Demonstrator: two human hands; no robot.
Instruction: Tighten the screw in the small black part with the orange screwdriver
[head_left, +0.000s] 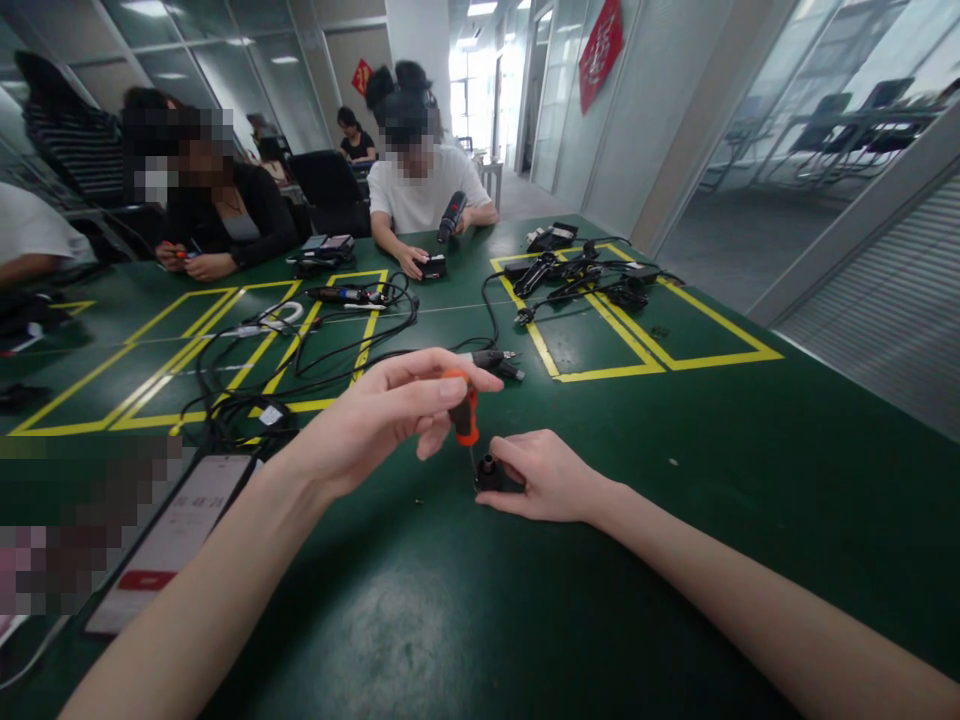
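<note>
My left hand [397, 405] grips the orange and black handle of a screwdriver [468, 415], with its fingers around the top. The screwdriver stands nearly upright, its thin shaft pointing down. At its lower end is a small black round part [489, 470] with a raised centre; whether the tip sits in a screw I cannot tell. My right hand [540, 475] pinches this part against the green table [600, 590] between thumb and fingers. A tiny screw-like piece [419, 501] lies on the table left of the part.
A phone [172, 540] lies at the left by my forearm. Black cables [300, 345] and an electric screwdriver [349, 295] spread beyond my left hand. More cables and adapters [570, 270] lie inside yellow tape at the back right. Across the table a person [431, 190] holds a drill-like tool.
</note>
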